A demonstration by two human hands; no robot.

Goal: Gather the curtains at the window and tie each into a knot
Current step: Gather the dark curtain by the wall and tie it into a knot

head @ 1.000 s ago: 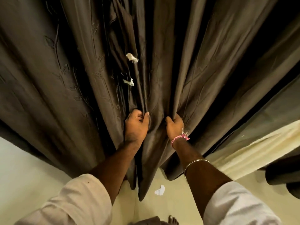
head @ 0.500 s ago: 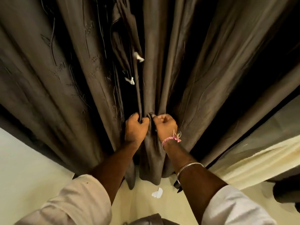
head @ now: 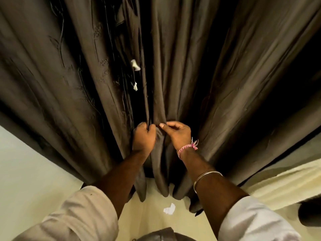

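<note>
- Now that the right hand (head: 175, 134) has slid in beside the left hand (head: 143, 137), more folds of the dark brown fabric curtain (head: 161, 94) sit bunched between them; gathering looks underway, no knot yet.
- Both hands' fingers pinch folds.
- A white paper scrap (head: 169, 209) lies on the floor below; ungathered folds hang on both sides.

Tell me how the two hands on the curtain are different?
The left hand is a closed fist bunching the curtain folds, while the right hand pinches the cloth with thumb and fingertips. The right wrist wears a pink thread band and a metal bangle further up the arm; the left arm is bare. Both hands hold the same brown curtain, side by side, and both arms have white sleeves.
</note>
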